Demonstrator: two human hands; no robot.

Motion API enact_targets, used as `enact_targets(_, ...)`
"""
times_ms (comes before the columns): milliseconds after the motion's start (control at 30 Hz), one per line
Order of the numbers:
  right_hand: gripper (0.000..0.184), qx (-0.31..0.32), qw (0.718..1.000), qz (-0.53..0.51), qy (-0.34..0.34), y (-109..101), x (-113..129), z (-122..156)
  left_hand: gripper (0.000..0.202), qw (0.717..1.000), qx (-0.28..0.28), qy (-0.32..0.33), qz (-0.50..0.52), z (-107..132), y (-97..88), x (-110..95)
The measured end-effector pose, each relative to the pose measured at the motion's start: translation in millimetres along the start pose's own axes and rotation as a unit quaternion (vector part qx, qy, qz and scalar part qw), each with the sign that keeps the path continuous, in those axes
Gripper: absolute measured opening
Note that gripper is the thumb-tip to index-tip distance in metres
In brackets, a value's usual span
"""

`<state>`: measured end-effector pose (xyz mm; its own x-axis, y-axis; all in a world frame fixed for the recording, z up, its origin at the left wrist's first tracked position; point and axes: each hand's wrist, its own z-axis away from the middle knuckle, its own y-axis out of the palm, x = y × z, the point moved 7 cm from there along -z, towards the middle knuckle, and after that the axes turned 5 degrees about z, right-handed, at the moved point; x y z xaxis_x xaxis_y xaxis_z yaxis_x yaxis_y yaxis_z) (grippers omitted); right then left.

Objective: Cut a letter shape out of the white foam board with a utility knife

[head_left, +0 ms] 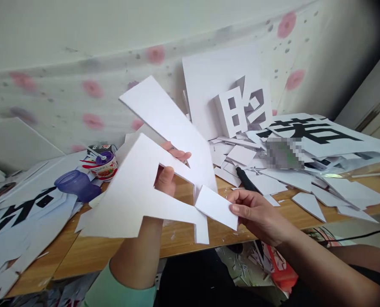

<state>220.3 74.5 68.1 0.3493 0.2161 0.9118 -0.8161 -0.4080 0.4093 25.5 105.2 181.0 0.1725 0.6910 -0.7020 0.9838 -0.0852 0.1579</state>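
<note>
My left hand (pixel 166 181) grips a large white foam-board cutout (pixel 122 192), its thumb through a notch in the board and its fingers over the upper edge. A long white strip (pixel 167 113) slants up behind those fingers; whether it is one piece with the cutout I cannot tell. Between the thumb and fingers of my right hand (pixel 260 215) is a small four-sided foam-board piece (pixel 218 207). Its left corner meets or overlaps the cutout's right side. Both boards are held above the wooden table (pixel 109 249).
White offcuts (pixel 273 183) cover the right side around a black handle-like object (pixel 245 179). Behind them stands a raised white character (pixel 231 113) against a board. Printed sheets (pixel 320 132) lie at right. A purple container (pixel 76 183) and a paper tub (pixel 106 170) stand left.
</note>
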Motion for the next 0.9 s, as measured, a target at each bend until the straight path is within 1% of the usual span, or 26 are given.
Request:
enact_targets(100, 0.028, -0.033, 0.999, 0.029, -0.023, -1.8, 4.9, 2.9, 0.038, 0.99, 0.003, -0.04, 0.136, 4.4, 8.1, 3.1)
enact_targets(167, 0.028, -0.049, 0.996, 0.059, -0.034, -6.5, 8.5, 4.4, 0.038, 0.983, 0.001, -0.063, 0.172, 5.7, 12.8, 8.2)
enact_targets(300, 0.026, -0.097, 0.986, 0.121, -0.055, -25.1, 18.6, 6.4, 0.036, 0.98, -0.007, -0.079, 0.181, 4.5, 16.1, 22.6)
enact_targets(433, 0.026, -0.142, 0.974, 0.165, -0.063, -43.2, 29.5, 5.4, 0.036, 0.983, 0.001, -0.088, 0.164, -0.3, 16.4, 36.0)
enact_targets(500, 0.026, -0.163, 0.966, 0.19, -0.066, -49.9, 34.3, 4.2, 0.037, 0.984, 0.004, -0.089, 0.153, -3.8, 15.7, 39.0)
enact_targets(600, 0.029, -0.212, 0.954, 0.202, -0.068, -62.5, 40.1, 4.1, 0.035, 0.987, -0.011, -0.073, 0.141, -9.4, 10.8, 38.0)
enact_targets(667, 0.031, -0.24, 0.947, 0.203, -0.067, -74.0, 43.1, 4.7, 0.033, 0.988, -0.02, -0.064, 0.136, -11.8, 6.3, 37.7)
enact_targets(767, 0.033, -0.239, 0.937, 0.248, -0.052, -96.4, 45.0, 2.0, 0.033, 0.989, -0.016, -0.069, 0.131, -12.3, 0.7, 44.0)
enact_targets(833, 0.034, -0.235, 0.928, 0.286, -0.032, -118.1, 43.0, -1.8, 0.033, 0.989, -0.013, -0.072, 0.127, -10.9, -2.9, 51.0)
enact_targets(900, 0.034, -0.265, 0.917, 0.297, -0.018, -145.7, 40.6, -4.8, 0.033, 0.99, -0.014, -0.071, 0.122, -8.6, -5.9, 57.7)
